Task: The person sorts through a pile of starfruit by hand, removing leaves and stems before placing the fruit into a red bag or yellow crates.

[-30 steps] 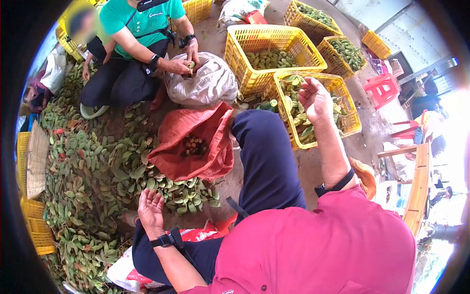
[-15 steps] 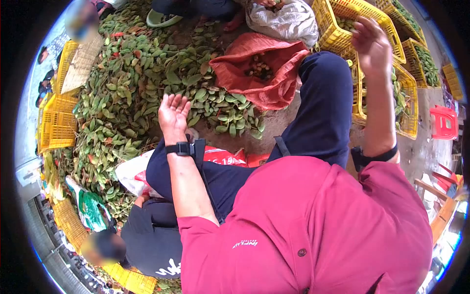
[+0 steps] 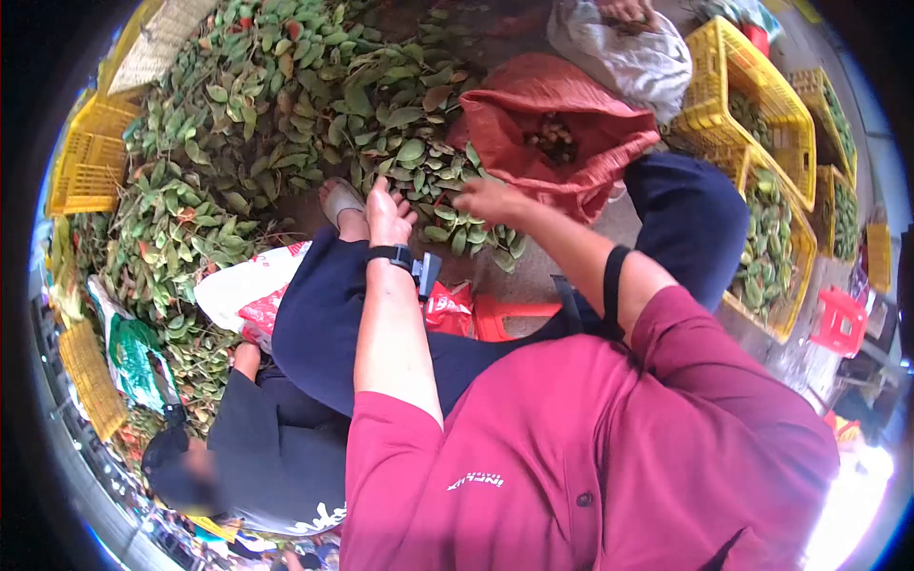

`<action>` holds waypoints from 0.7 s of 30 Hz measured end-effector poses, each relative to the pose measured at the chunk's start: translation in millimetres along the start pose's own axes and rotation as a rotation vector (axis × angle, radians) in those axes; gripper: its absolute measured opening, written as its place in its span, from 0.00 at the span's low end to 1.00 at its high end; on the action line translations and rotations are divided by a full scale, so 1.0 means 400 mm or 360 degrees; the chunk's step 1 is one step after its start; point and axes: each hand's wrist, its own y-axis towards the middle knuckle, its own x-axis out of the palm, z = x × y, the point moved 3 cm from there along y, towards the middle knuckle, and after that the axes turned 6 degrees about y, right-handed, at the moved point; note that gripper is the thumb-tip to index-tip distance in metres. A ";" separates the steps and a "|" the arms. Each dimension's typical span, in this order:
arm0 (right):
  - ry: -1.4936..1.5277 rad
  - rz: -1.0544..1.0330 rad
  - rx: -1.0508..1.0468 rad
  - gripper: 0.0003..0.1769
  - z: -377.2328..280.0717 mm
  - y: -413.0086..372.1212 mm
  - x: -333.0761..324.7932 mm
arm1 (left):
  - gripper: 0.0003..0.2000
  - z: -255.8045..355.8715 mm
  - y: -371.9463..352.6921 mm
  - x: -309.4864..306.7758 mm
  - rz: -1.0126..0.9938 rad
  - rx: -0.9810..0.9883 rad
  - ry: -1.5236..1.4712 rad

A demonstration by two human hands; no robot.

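Palm up, my left hand (image 3: 388, 217) is above the edge of a broad pile of green leafy cuttings (image 3: 362, 100), its fingers loosely apart and nothing visible in them. My right hand (image 3: 493, 202) reaches across from the right over the same leaves, fingers pointing left; blur hides whether they pinch anything. Just beyond the right hand stands a red woven sack (image 3: 509, 143), its mouth wide open, with small brownish round pieces (image 3: 552, 143) inside.
Yellow crates (image 3: 776, 109) of green produce stand at the right, near a red plastic stool (image 3: 840, 322). Another person's hand (image 3: 628, 11) rests at a white sack (image 3: 619, 52). A person in a dark shirt (image 3: 271, 447) sits close at my left. More yellow crates (image 3: 90, 162) line the left.
My right hand has swung from the raised position by the crates down and left to the leaves near my left hand. The view has shifted, so the sacks and crates appear further right.
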 end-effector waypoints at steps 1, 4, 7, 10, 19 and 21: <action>-0.0140 -0.0095 0.0180 0.30 0.095 0.065 0.009 | 0.42 -0.063 0.049 -0.019 0.0055 -0.0169 -0.0074; -0.0424 -0.0062 0.0194 0.48 0.269 0.129 0.014 | 0.50 -0.240 0.079 -0.030 0.0112 -0.0701 -0.0252; -0.0686 0.0287 -0.0003 0.50 0.330 0.190 -0.001 | 0.54 -0.423 0.110 -0.027 0.0259 -0.1196 -0.0270; -0.0793 0.0220 0.0384 0.49 0.387 0.287 -0.025 | 0.55 -0.508 0.104 0.017 0.0262 -0.1445 -0.0431; -0.0229 -0.0058 0.0758 0.45 0.496 0.377 -0.039 | 0.54 -0.532 0.226 0.071 0.0207 -0.1261 -0.0903; -0.0267 0.0000 0.0685 0.45 0.476 0.383 -0.026 | 0.52 -0.517 0.249 0.090 0.0188 -0.1262 -0.0770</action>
